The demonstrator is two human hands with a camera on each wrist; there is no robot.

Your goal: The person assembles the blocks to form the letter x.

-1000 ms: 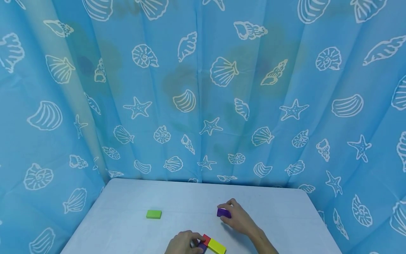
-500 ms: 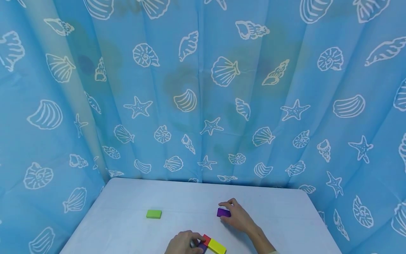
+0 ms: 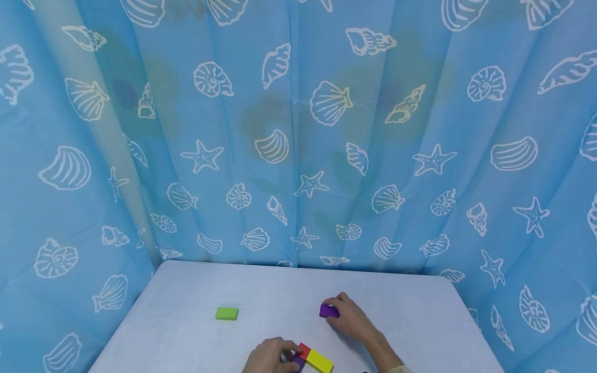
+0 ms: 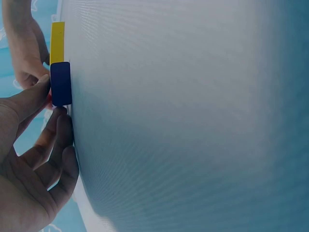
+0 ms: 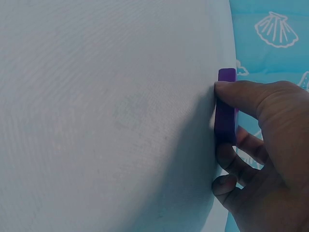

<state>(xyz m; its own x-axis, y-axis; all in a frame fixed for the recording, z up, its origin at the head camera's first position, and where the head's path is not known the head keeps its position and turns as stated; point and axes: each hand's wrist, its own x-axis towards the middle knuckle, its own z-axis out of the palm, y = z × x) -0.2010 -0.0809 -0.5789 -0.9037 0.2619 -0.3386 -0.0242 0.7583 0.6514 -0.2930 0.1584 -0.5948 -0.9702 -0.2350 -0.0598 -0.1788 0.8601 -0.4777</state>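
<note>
My right hand (image 3: pixel 352 318) grips a purple block (image 3: pixel 329 311) on the right half of the white table. In the right wrist view the thumb lies along one face of that purple block (image 5: pixel 226 113), other fingers behind and below it. Near the front edge my left hand (image 3: pixel 270 356) pinches a dark blue-purple block (image 3: pixel 297 362); the left wrist view shows the dark block (image 4: pixel 61 84) between thumb and fingers, close to the tabletop. A red block (image 3: pixel 304 351), partly covered by the left fingers, touches the dark block and a yellow block (image 3: pixel 320 361).
A light green block (image 3: pixel 226 313) lies by itself on the left half of the white table (image 3: pixel 186 342). Blue curtains (image 3: pixel 298 129) printed with white shells and starfish surround the table's back and sides.
The right hand's fingers, slightly lifted above the purple block half a second ago, are now lowered against it. The left hand and the other blocks stay in place.
</note>
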